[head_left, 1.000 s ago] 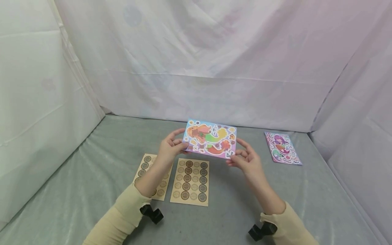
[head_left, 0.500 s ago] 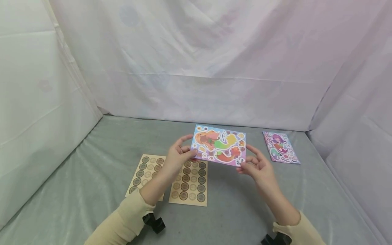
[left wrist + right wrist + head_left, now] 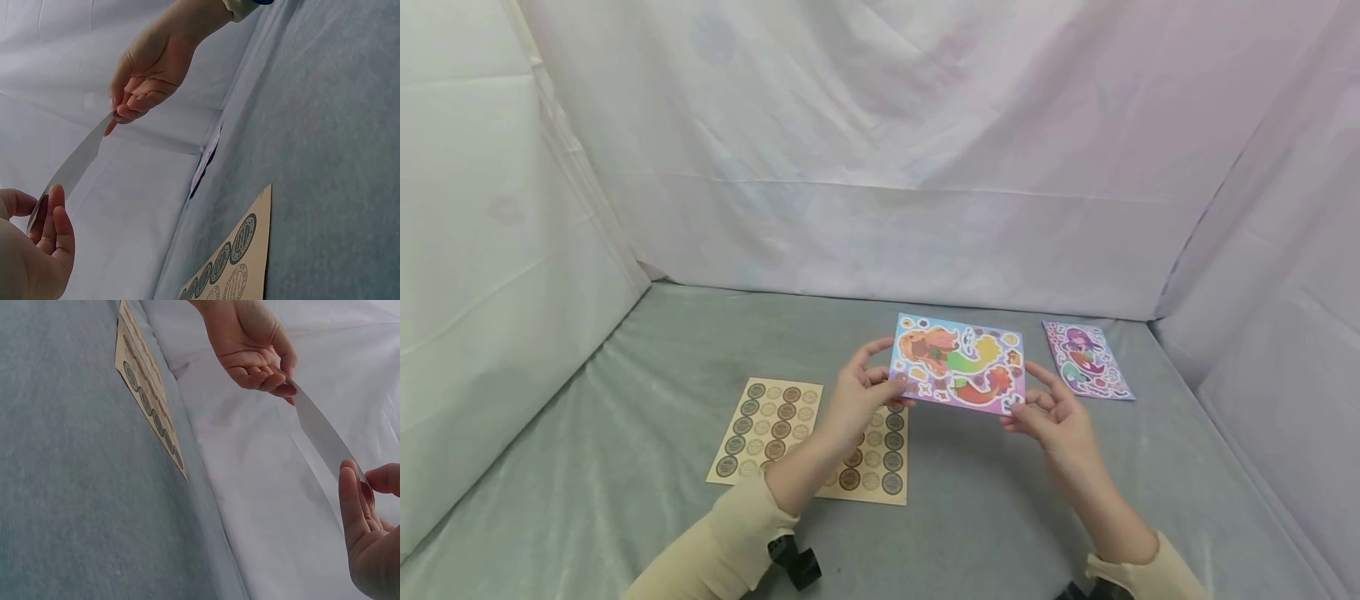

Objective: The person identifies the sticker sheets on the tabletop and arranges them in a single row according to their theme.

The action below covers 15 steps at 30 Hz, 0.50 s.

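A mermaid sticker sheet (image 3: 958, 364), blue and purple with white-edged stickers, is held sideways above the table between both hands. My left hand (image 3: 859, 400) pinches its left edge, thumb in front and fingers behind. At the lower right corner, my right hand (image 3: 1060, 425) pinches it the same way. Both wrist views show the sheet's plain pale back (image 3: 74, 164), slightly bowed and raised off the table. Below the left forearm lie two tan sheets of round stickers, the left one (image 3: 737, 429) partly covered by the arm and the right one (image 3: 895, 492) more so.
A second mermaid sticker sheet (image 3: 1088, 361), pink and purple, lies at the right rear of the table. Grey cloth (image 3: 1000, 517) covers the tabletop. Pale curtains (image 3: 880, 167) close in the back and both sides.
Both hands have carried the mermaid sticker sheet to the right and slightly nearer. The left forearm now uncovers more of the left tan sheet and covers part of the right one.
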### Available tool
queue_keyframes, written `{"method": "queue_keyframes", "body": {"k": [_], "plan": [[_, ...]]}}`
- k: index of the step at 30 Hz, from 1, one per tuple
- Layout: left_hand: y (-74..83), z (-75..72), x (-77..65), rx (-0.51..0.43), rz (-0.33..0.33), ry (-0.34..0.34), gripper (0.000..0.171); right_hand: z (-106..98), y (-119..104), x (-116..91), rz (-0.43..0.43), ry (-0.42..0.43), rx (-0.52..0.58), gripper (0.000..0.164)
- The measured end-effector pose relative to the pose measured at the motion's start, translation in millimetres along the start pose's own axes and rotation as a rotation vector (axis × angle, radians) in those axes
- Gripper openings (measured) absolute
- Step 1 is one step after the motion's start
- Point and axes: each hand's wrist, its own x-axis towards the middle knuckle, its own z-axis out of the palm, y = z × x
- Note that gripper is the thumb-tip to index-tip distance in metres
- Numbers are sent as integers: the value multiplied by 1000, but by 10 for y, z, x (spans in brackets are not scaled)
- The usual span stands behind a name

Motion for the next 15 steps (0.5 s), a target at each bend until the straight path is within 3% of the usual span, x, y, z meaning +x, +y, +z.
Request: {"method": "queue_keyframes", "body": {"k": [15], "plan": [[-62,187,16,-56,-15,31,55,-69,-28,-19,-20,74,30,61]]}}
